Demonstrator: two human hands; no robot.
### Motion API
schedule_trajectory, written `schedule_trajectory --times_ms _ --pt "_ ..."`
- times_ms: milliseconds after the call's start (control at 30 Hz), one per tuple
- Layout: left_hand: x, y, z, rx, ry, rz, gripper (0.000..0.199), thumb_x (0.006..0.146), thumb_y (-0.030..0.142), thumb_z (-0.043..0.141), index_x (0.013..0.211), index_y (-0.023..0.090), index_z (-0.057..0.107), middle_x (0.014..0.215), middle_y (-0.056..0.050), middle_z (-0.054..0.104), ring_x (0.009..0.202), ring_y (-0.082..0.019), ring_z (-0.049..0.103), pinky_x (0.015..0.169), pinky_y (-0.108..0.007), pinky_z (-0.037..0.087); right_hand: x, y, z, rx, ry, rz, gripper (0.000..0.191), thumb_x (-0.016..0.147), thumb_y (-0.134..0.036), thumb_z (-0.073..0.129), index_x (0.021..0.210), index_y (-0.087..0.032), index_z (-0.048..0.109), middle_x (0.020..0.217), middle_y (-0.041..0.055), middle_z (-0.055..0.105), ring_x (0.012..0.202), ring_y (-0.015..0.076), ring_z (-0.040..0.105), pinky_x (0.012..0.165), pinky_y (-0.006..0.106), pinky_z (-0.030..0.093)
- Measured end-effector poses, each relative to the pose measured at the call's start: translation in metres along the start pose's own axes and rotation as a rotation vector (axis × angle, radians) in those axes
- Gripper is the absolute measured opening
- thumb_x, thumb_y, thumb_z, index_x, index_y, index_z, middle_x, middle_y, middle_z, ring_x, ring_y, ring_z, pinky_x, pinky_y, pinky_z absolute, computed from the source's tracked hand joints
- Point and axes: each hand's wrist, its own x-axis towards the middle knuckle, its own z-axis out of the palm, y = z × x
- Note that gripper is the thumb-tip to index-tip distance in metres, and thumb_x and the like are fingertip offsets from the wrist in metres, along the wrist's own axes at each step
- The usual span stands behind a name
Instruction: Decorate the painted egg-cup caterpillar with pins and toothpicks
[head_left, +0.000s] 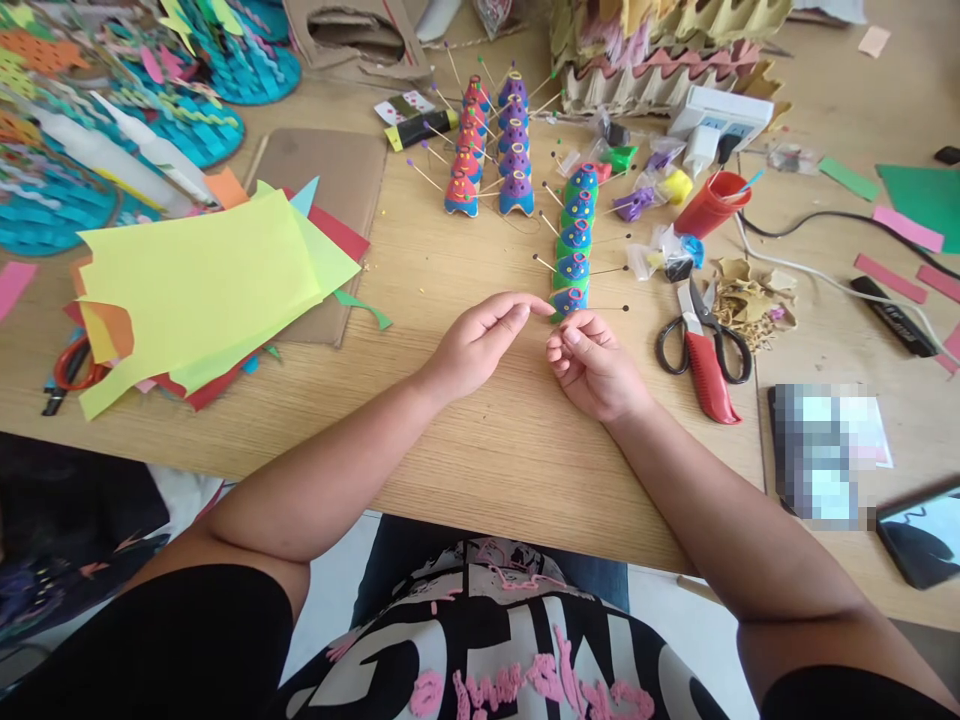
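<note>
Near the middle of the table stands a blue and green egg-carton caterpillar (575,235) with black-tipped sticks poking out of its sides. My left hand (484,340) reaches to its near end, index finger extended and thumb resting alongside. Just right of it, my right hand (592,368) has thumb and fingers pressed together at the same end; anything between them is too small to make out. Farther back, a red and blue caterpillar (466,150) and a purple and blue caterpillar (514,150) stand side by side, with sticks in them.
Yellow paper sheets (202,280) lie over brown cardboard (360,180) at left. Scissors (701,330), a craft knife (709,375), a red cup (712,205), clay bags and a power strip (720,115) are at right. Egg cartons (660,80) stand behind.
</note>
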Motion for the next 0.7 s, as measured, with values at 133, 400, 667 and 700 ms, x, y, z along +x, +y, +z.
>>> schedule_trajectory --times_ms 133,400,667,700 --pt "-0.0006 -0.0064 0.0012 -0.051 0.005 -0.025 0.048 0.103 0.066 0.051 0.119 0.026 0.072 0.067 0.003 0.05 0.065 -0.015 0.048 0.069 -0.029 0.045 0.0001 -0.0002 -0.004 0.036 -0.025 0.014 0.038 0.069 -0.034 0.097 0.091 -0.024 0.068 0.084 -0.006 0.081 0.074 0.0056 0.076 0.059 0.01 0.057" --pt "-0.0005 -0.0084 0.0042 -0.057 -0.055 0.006 0.04 0.104 0.059 0.054 0.116 0.023 0.068 0.073 0.003 0.049 0.064 -0.013 0.042 0.063 -0.029 0.037 -0.0016 -0.0005 0.0002 -0.015 -0.034 -0.023 0.039 0.07 -0.037 0.097 0.081 -0.022 0.063 0.072 -0.0058 0.074 0.062 0.005 0.066 0.052 0.012 0.047" --pt "-0.0015 -0.0016 0.0092 0.026 -0.077 0.137 0.027 0.094 0.038 0.074 0.117 0.023 0.07 0.061 0.008 0.036 0.055 -0.011 0.034 0.057 -0.028 0.031 0.0011 0.0026 0.0005 -0.052 0.033 -0.087 0.045 0.069 -0.055 0.094 0.075 -0.021 0.064 0.059 -0.0088 0.051 0.053 0.0049 0.04 0.048 0.017 0.036" --pt "-0.0017 -0.0021 0.01 0.043 -0.07 0.166 0.026 0.093 0.036 0.075 0.116 0.023 0.071 0.061 0.009 0.034 0.054 -0.01 0.033 0.056 -0.028 0.031 0.0012 0.0034 0.0013 -0.045 0.041 -0.091 0.045 0.069 -0.054 0.094 0.074 -0.021 0.064 0.058 -0.0089 0.05 0.052 0.0049 0.038 0.048 0.017 0.036"
